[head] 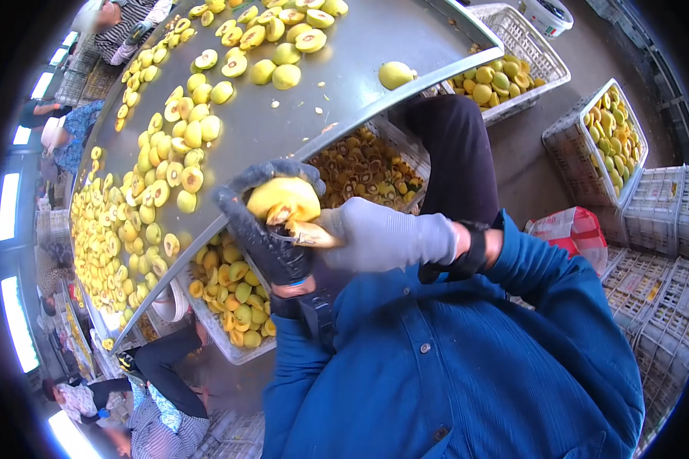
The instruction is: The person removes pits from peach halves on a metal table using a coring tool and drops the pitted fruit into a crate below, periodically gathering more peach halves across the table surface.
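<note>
My left hand (270, 224), in a dark wet glove, is closed round a yellow peach half (284, 201) just past the metal table's near edge. In a grey-white knit glove, my right hand (373, 235) grips a small pitting tool (307, 234) with a pale handle; its tip meets the fruit's cut side, where brown pit or flesh shows. The tool's exact shape is partly hidden by the fingers. Halved peaches (192, 132) lie spread over the metal table (333, 74), many with the pit side up. One whole-looking peach (395, 75) rests near the table's right part.
Below the table edge stand a crate of pits and scraps (373, 166) and a crate of peach halves (235, 298). More filled crates (511, 69) (608, 137) and stacked crates (660, 287) are at the right, beside a red-white bag (574, 232). Other people (155, 424) sit at the left.
</note>
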A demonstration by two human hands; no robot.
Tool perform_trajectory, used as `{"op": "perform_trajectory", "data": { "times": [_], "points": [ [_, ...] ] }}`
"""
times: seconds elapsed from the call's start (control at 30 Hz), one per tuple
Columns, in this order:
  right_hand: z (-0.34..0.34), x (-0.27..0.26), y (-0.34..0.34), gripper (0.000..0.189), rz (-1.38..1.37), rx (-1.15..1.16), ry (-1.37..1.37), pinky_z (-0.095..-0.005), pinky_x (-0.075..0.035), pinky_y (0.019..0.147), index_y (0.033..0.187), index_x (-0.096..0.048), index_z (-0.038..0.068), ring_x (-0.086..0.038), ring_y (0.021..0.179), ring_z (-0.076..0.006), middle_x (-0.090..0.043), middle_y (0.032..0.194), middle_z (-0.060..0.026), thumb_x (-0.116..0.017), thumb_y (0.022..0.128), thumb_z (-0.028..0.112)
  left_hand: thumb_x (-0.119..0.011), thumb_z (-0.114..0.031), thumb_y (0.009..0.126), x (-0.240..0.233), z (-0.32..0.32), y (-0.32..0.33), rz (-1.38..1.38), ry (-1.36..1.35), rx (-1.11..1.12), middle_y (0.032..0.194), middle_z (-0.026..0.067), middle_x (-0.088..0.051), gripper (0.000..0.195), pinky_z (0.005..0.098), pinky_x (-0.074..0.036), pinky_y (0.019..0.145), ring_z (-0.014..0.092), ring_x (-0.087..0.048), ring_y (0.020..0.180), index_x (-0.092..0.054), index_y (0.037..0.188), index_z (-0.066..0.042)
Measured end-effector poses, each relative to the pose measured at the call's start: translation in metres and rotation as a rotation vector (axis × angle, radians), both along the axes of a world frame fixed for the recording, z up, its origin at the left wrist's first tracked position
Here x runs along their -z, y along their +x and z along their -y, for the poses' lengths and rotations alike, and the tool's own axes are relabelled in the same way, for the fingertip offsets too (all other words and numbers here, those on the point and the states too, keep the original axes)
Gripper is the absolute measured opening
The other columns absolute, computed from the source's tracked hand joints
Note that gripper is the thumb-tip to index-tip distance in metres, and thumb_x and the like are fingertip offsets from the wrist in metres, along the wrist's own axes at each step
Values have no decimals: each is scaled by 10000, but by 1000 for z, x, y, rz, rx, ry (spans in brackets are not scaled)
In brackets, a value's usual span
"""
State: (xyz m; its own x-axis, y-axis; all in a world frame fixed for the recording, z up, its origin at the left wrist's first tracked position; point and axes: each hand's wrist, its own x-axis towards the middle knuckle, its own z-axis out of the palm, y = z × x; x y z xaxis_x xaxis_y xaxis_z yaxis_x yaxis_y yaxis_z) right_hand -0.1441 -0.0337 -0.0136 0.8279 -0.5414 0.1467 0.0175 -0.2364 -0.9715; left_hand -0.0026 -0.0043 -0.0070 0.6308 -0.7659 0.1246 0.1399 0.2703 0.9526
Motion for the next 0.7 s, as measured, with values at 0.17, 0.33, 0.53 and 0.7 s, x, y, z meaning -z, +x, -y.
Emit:
{"op": "perform_trajectory", "data": {
  "times": [0.17, 0.33, 0.53, 0.7],
  "points": [
    [14, 44, 9, 285, -200, 157, -463, -487, -491, 600, 956, -522, 82, -629, 669, -393, -623, 692, -175, -671, 815, 280, -343, -510, 1017, 42, 9, 4, -274, -65, 53, 1122, 186, -594, 571, 436, -537, 879, 338, -627, 974, -528, 1220, -9],
    [34, 149, 15, 235, -476, 397, -314, -491, -491, 616, 942, -579, 63, -639, 688, -399, -643, 717, -189, -635, 853, 273, -331, -495, 1027, 85, -2, 44, -68, -92, -152, 1112, 152, -612, 582, 399, -536, 876, 292, -633, 968, -561, 1161, 22],
    [13, 119, 25, 271, -349, 274, 460, -366, -461, 475, 918, -581, 39, -568, 488, -210, -591, 619, -87, -607, 903, 308, -477, -225, 985, 58, -40, 56, 1233, 339, -308, 953, 155, -651, 240, 389, -507, 777, 320, -634, 793, -604, 1007, -22],
    [6, 114, 35, 238, -92, 383, 925, -242, -343, 365, 924, -568, 56, -427, 384, -102, -540, 615, -26, -583, 927, 293, -389, -303, 1028, 97, -24, 54, 377, 219, -322, 976, 127, -692, 365, 398, -518, 805, 298, -672, 902, -660, 1020, -57]
  ]
}}
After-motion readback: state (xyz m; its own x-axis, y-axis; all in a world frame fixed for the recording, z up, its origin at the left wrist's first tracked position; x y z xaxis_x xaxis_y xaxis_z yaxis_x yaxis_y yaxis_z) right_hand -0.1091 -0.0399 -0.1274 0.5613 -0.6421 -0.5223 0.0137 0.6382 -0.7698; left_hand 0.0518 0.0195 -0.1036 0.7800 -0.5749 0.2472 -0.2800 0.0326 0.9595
